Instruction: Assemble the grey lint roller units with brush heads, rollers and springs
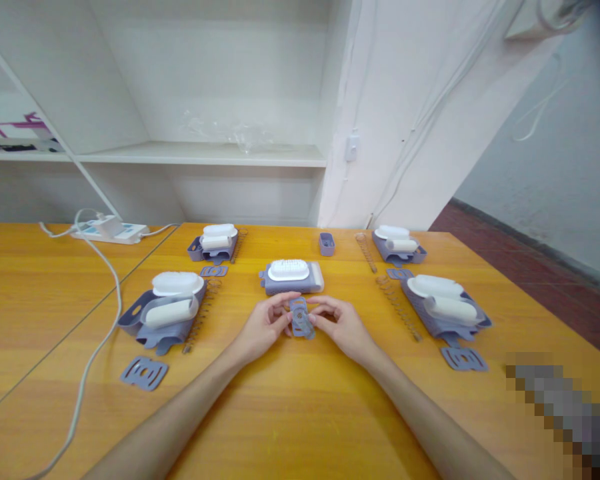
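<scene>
Near the middle of the table, my left hand [267, 325] pinches a slotted grey-purple plastic plate [297, 308] by its left edge. Fingers of my right hand [343, 328] close on the plate's right side, where a tilted, greyish see-through piece lies against it; its kind is too small to tell. Just beyond my fingers rests a grey-purple case [300, 285] with a white oval bristled brush [289, 270] on top and a pale end at its right. Similar slotted plates lie flat on the table, one at front left [144, 373] and one at front right [464, 359].
Grey-purple cases with white brushes and white rolls stand at left [167, 327] and right [443, 317], with two more behind. Beside them lie coiled springs [400, 310]. A small purple box [327, 244] is at the back. A white cable [97, 347] runs from a power strip [113, 230].
</scene>
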The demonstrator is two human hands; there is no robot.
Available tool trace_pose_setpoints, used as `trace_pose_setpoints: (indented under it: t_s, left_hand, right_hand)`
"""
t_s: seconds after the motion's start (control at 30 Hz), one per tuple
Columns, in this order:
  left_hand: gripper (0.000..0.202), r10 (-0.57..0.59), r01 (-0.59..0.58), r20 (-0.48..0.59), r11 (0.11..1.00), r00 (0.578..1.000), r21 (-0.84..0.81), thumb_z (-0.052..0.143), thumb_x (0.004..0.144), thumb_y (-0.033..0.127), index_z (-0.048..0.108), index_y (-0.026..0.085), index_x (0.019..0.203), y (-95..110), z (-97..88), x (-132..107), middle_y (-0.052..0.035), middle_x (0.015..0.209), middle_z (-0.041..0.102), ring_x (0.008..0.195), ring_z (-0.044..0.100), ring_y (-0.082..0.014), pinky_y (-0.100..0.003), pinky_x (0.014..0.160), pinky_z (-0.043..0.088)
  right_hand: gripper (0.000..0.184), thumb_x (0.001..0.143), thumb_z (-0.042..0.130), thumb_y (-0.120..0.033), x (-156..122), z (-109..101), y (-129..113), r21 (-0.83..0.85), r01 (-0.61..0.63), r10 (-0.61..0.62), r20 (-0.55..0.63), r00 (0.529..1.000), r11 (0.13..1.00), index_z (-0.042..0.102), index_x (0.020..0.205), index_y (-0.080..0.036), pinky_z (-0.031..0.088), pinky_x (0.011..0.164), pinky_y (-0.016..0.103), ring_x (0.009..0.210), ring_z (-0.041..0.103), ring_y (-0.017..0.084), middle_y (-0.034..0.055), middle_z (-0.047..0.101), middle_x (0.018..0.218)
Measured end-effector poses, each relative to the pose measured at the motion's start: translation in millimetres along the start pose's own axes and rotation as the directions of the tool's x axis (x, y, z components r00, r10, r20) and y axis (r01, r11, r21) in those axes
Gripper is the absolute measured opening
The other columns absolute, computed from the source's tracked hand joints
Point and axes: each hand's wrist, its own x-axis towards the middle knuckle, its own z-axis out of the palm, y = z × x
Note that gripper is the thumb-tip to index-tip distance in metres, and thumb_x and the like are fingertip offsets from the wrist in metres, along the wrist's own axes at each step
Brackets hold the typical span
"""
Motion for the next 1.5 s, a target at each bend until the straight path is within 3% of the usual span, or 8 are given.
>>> trace_pose_setpoints:
  t_s: [0.23, 0.47, 0.9, 1.27, 1.5]
  left_hand:
    - [0.048, -0.007, 0.005, 0.043, 0.999, 0.999, 0.048, 0.063, 0.079, 0.039, 0.054, 0.015, 0.120, -6.7, -1.6, -1.6, -0.0076, 0.084, 0.066, 0.068, 0.061, -0.0152, -0.026, 0.063, 0.047]
    - [0.047, -0.044, 0.039, 0.104, 0.998, 0.994, 0.043, 0.060, 0.081, 0.039, 0.054, 0.015, 0.120, -5.8, -1.6, 0.1, -0.0074, 0.084, 0.066, 0.060, 0.058, -0.0128, -0.024, 0.054, 0.046]
    - [0.055, -0.064, 0.076, 0.184, 0.995, 0.981, -0.058, 0.067, 0.076, 0.033, 0.050, 0.014, 0.125, -3.1, -2.8, -1.1, -0.0105, 0.092, 0.066, 0.078, 0.063, -0.0182, -0.028, 0.068, 0.048]
    - [0.051, -0.022, 0.026, 0.084, 0.998, 0.996, -0.056, 0.073, 0.070, 0.034, 0.058, 0.012, 0.113, 2.8, -1.1, 1.1, -0.0107, 0.091, 0.066, 0.075, 0.062, -0.0165, -0.027, 0.068, 0.049]
    - [0.056, -0.007, 0.004, -0.020, 0.994, 1.000, -0.111, 0.071, 0.071, 0.034, 0.049, 0.014, 0.118, -3.5, -1.8, 3.0, -0.0043, 0.085, 0.060, 0.070, 0.062, -0.0149, -0.027, 0.062, 0.051]
  right_hand:
    - [0.032, 0.077, 0.062, -0.027, 0.0, 1.0, -2.9, -0.039, -0.006, 0.006, 0.004, 1.000, 0.999, 0.060, 0.106, -0.016, 0.050, 0.078, 0.033, 0.073, 0.066, 0.016, 0.0013, 0.070, 0.076]
    - [0.030, 0.079, 0.059, -0.023, -0.4, 2.4, -2.5, -0.043, -0.003, 0.004, 0.014, 1.000, 0.999, 0.061, 0.108, -0.017, 0.050, 0.077, 0.030, 0.074, 0.065, 0.015, 0.0005, 0.071, 0.077]
    - [0.033, 0.074, 0.062, -0.021, 2.4, -1.0, -2.0, 0.002, -0.036, 0.036, 0.049, 0.998, 0.999, 0.060, 0.106, -0.015, 0.047, 0.074, 0.029, 0.069, 0.061, 0.014, -0.0010, 0.067, 0.072]
    - [0.030, 0.079, 0.059, -0.024, 0.2, 0.3, -1.3, 0.000, 0.020, -0.020, 0.028, 0.999, 1.000, 0.060, 0.109, -0.016, 0.047, 0.077, 0.031, 0.074, 0.062, 0.015, 0.0014, 0.067, 0.078]
    - [0.029, 0.082, 0.059, -0.024, -2.2, 3.1, 0.7, -0.093, 0.108, -0.107, 0.018, 0.994, 0.990, 0.061, 0.110, -0.018, 0.048, 0.081, 0.033, 0.084, 0.063, 0.018, 0.0046, 0.068, 0.091]
